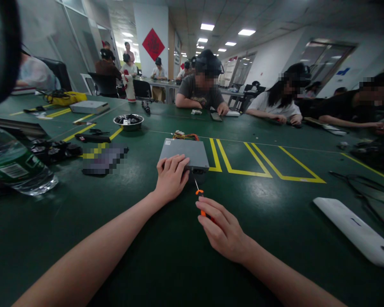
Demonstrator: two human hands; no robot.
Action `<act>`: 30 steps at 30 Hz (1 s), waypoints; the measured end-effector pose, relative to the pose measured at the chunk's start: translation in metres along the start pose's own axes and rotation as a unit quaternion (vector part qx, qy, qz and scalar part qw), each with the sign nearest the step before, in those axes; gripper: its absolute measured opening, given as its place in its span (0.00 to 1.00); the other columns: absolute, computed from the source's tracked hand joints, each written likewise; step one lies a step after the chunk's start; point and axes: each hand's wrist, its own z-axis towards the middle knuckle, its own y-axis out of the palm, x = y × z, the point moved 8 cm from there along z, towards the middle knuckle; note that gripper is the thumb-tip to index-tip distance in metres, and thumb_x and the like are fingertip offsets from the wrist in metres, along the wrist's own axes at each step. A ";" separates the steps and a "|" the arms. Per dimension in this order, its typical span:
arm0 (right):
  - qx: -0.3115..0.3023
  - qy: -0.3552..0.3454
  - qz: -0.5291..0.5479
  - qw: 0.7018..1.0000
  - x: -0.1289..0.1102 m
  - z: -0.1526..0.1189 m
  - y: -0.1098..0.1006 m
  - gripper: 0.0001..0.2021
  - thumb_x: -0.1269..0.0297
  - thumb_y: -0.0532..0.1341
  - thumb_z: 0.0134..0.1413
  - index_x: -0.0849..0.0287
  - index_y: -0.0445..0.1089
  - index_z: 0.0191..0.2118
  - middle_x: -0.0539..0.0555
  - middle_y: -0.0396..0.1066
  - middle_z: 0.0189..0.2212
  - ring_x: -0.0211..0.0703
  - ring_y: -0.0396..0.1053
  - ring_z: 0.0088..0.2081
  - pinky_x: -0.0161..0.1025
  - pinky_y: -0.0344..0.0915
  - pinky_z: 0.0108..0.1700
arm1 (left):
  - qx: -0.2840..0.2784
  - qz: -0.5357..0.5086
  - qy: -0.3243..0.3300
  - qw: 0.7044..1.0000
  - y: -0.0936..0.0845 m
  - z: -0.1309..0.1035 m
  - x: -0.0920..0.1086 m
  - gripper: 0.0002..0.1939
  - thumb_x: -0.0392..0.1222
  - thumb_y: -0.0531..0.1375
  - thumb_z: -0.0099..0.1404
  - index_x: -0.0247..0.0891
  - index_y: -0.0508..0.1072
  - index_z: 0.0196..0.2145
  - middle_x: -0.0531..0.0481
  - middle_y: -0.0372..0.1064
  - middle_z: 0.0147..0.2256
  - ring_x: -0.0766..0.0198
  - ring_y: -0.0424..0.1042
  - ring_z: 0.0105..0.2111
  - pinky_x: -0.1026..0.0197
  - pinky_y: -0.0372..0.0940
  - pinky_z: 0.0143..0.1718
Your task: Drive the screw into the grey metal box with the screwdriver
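A grey metal box (187, 151) with a bundle of coloured wires (186, 136) at its back edge lies on the green table (141, 273). My left hand (172, 177) rests on the box's front left part, its fingers bent over the top and front edge. In my right hand (222, 226) is an orange and black screwdriver (199, 193), gripped by the handle. The screwdriver's thin shaft points up toward the box's front face, close to the black socket (197, 171). Whether the tip touches the box cannot be made out.
A water bottle (16, 166) stands at the left. Behind it are a metal bowl (128, 122) of dark parts and a pixelated dark object (105, 159). A white casing (355, 226) and black cables lie at the right. Several people sit across the table.
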 end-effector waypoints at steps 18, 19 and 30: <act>0.035 0.054 -0.047 0.997 0.009 0.006 -0.011 0.08 0.75 0.57 0.51 0.60 0.61 0.39 0.61 0.62 0.47 0.51 0.59 0.54 0.46 0.68 0.46 | 0.001 -0.008 -0.002 1.000 -0.001 0.000 0.000 0.16 0.41 0.50 0.65 0.42 0.62 0.51 0.47 0.62 0.52 0.57 0.57 0.54 0.49 0.44 0.54; 0.036 0.055 -0.054 0.996 0.010 0.006 -0.012 0.08 0.74 0.58 0.51 0.59 0.61 0.38 0.60 0.63 0.46 0.50 0.61 0.53 0.46 0.69 0.45 | -0.001 -0.008 -0.003 1.000 -0.001 0.000 -0.001 0.16 0.42 0.50 0.65 0.42 0.62 0.51 0.47 0.62 0.52 0.57 0.57 0.54 0.49 0.44 0.54; -0.001 0.117 -0.124 0.985 0.020 0.007 -0.021 0.08 0.68 0.56 0.54 0.61 0.64 0.41 0.62 0.67 0.42 0.43 0.69 0.38 0.39 0.68 0.35 | 0.056 -0.047 0.013 0.997 -0.010 -0.003 -0.001 0.08 0.36 0.51 0.64 0.44 0.66 0.40 0.49 0.62 0.52 0.59 0.57 0.54 0.51 0.48 0.52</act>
